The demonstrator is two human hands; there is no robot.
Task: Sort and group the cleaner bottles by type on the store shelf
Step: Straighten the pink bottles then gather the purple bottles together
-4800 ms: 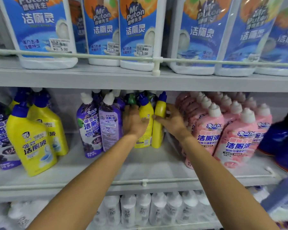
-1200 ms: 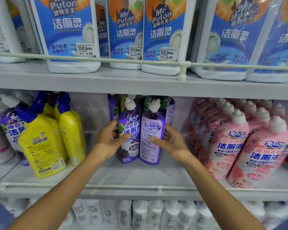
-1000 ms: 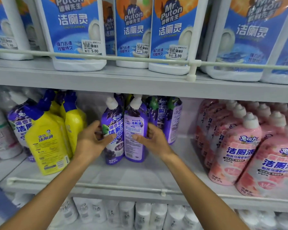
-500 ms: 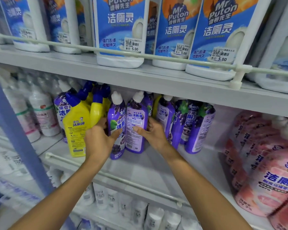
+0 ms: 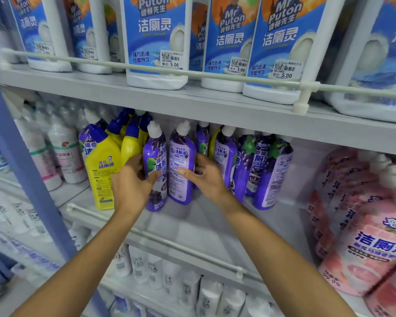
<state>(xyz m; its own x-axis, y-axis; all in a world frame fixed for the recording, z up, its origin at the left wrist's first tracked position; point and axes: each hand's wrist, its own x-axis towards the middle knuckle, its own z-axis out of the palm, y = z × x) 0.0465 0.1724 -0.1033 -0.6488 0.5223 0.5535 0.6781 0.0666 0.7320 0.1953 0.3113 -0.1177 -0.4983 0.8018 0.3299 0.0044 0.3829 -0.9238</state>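
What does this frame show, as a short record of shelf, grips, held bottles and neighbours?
shelf: grey metal middle shelf
left grip: holds purple white-capped plastic bottle, front label out
right grip: holds lilac-labelled purple white-capped bottle, beside the first
left neighbours: yellow plastic bottles with blue caps
right neighbours: more purple bottles, then pink bottles

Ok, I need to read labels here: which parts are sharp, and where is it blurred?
Head view: centre purple bottles and upper price tags read sharp; pink bottles at right are motion-smeared; white bottles at left look soft.
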